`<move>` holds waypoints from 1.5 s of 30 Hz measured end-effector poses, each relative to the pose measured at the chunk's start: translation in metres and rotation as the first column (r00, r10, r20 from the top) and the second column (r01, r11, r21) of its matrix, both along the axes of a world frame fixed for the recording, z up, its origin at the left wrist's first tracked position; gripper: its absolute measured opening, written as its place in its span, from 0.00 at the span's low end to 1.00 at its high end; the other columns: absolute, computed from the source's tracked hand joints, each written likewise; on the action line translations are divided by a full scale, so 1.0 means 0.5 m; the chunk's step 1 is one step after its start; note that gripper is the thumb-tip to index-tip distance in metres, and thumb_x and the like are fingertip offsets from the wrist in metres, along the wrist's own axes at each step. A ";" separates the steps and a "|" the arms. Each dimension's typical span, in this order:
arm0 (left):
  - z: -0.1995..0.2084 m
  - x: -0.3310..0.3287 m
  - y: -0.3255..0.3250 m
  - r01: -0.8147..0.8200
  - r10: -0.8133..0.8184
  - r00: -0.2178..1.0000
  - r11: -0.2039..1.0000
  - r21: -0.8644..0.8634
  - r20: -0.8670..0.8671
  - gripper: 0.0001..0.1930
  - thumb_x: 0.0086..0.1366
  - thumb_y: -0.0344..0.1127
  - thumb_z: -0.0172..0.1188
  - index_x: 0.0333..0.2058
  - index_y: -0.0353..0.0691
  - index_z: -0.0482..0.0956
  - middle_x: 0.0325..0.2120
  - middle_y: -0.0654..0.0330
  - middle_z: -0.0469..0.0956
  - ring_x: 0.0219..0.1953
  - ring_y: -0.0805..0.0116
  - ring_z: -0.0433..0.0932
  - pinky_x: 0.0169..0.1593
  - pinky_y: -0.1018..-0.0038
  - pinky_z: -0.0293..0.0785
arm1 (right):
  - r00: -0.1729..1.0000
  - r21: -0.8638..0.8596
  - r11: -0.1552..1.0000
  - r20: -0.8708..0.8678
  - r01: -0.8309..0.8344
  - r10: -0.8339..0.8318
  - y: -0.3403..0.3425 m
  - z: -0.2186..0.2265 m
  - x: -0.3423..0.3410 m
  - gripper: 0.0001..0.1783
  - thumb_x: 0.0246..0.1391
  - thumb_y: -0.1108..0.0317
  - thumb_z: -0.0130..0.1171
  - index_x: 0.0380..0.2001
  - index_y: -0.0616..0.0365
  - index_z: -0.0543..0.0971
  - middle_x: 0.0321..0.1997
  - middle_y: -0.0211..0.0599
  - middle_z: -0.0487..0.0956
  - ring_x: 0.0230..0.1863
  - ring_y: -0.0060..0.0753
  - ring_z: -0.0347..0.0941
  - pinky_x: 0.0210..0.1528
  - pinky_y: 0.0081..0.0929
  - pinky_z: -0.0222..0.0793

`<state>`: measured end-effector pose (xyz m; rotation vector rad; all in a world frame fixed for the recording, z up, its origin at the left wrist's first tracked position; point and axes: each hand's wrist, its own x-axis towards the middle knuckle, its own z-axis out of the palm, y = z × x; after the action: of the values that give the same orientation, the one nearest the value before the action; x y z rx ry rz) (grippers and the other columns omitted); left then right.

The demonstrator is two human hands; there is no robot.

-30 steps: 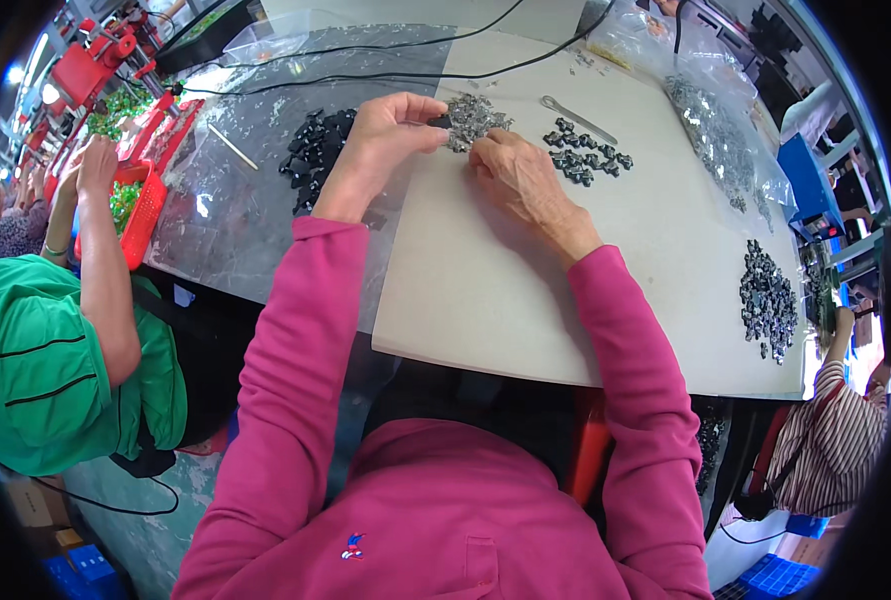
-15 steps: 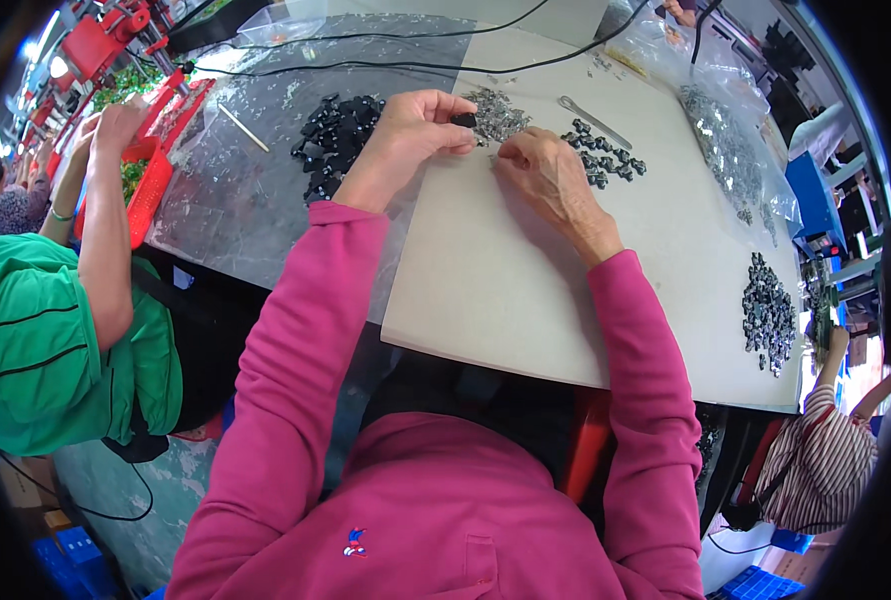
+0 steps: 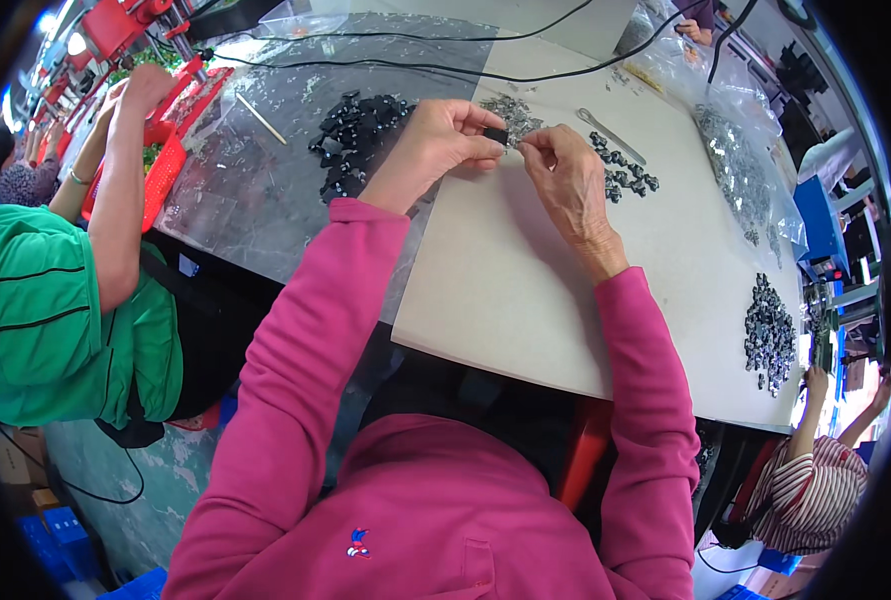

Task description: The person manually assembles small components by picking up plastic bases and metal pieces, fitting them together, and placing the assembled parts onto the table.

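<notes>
Over the pale board [image 3: 525,275], we're pinching the black piece [image 3: 495,135] in our left hand [image 3: 440,142], right hand [image 3: 571,180] curled just beside it (can't tell if it's gripping anything), so probably a fitting step where the next move calls for careful lining-up.

A workshop for small parts: just left of the left hand [image 3: 443,146], which grips a black piece [image 3: 496,135], lies a heap of dark parts [image 3: 353,138]; just beyond, loose metal bits [image 3: 513,112]. Well left are red machines [image 3: 115,28] and a co-worker in green [image 3: 45,320]; well right, a co-worker in stripes [image 3: 810,495].
</notes>
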<state>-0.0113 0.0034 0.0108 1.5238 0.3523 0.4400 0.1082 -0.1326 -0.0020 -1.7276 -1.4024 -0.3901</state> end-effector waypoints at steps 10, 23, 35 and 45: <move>-0.003 0.006 -0.011 0.112 -0.112 0.994 0.990 0.088 -0.003 0.14 0.52 0.26 0.63 0.39 0.31 0.78 0.29 0.58 0.78 0.29 0.75 0.77 0.35 0.80 0.78 | 0.953 0.073 0.994 0.298 -0.079 0.054 0.005 0.001 -0.001 0.04 0.42 0.75 0.58 0.23 0.61 0.72 0.24 0.39 0.71 0.29 0.40 0.70 0.30 0.34 0.67; -0.008 0.005 -0.009 0.110 -0.111 0.994 0.993 0.051 0.008 0.15 0.52 0.24 0.63 0.39 0.26 0.75 0.28 0.60 0.77 0.28 0.76 0.76 0.36 0.80 0.77 | 0.910 0.006 0.994 0.402 -0.111 0.100 -0.004 0.012 -0.005 0.06 0.41 0.77 0.58 0.26 0.60 0.72 0.26 0.36 0.71 0.30 0.38 0.68 0.31 0.31 0.67; -0.012 0.006 -0.004 0.132 -0.132 0.989 0.991 0.004 0.061 0.12 0.53 0.23 0.61 0.39 0.28 0.76 0.30 0.56 0.78 0.32 0.73 0.78 0.38 0.79 0.78 | 0.912 0.037 0.999 0.411 -0.026 0.008 -0.001 0.004 -0.009 0.06 0.41 0.77 0.58 0.26 0.60 0.73 0.26 0.36 0.71 0.30 0.37 0.69 0.31 0.30 0.68; -0.015 0.006 0.000 0.138 -0.137 0.989 0.990 -0.029 0.053 0.12 0.54 0.23 0.61 0.39 0.28 0.76 0.31 0.55 0.78 0.31 0.72 0.78 0.38 0.78 0.78 | 0.915 0.037 0.999 0.404 -0.030 0.012 -0.002 0.005 -0.011 0.06 0.41 0.77 0.59 0.25 0.60 0.73 0.25 0.37 0.71 0.29 0.39 0.70 0.30 0.31 0.68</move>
<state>-0.0081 0.0035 0.0033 1.4920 0.2123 0.3618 0.1027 -0.1338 0.0007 -1.6554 -1.6874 -0.7964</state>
